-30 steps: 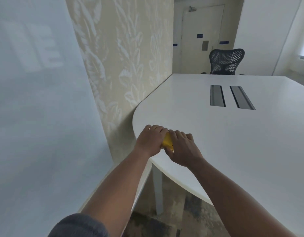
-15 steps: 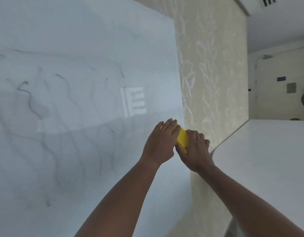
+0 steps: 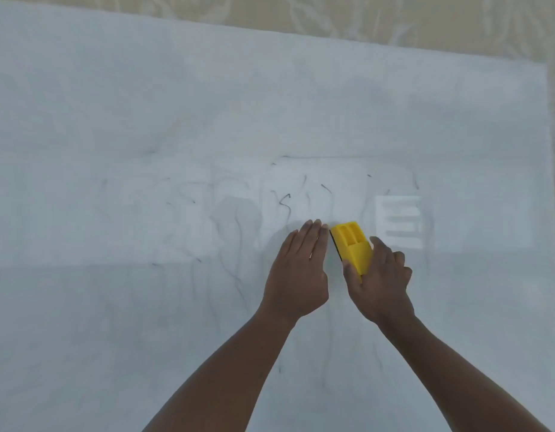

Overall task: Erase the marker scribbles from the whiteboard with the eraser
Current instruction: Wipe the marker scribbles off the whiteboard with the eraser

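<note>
A large whiteboard (image 3: pixel 114 104) fills the view, facing me. Faint grey marker scribbles (image 3: pixel 284 202) and smeared streaks spread over its middle and lower part. My right hand (image 3: pixel 380 280) grips a yellow eraser (image 3: pixel 352 244) with a dark felt edge, held against the board just below the scribbles. My left hand (image 3: pixel 296 272) is beside it on the left, fingers straight and together, apart from the eraser by a narrow gap and holding nothing.
Patterned beige wallpaper (image 3: pixel 394 17) runs above the board and down its right side. A bright window reflection (image 3: pixel 399 221) shows on the board to the right of the eraser.
The view has swung from the table to face the whiteboard. My left hand has come off the eraser, which is now in my right hand alone, near the scribbles.
</note>
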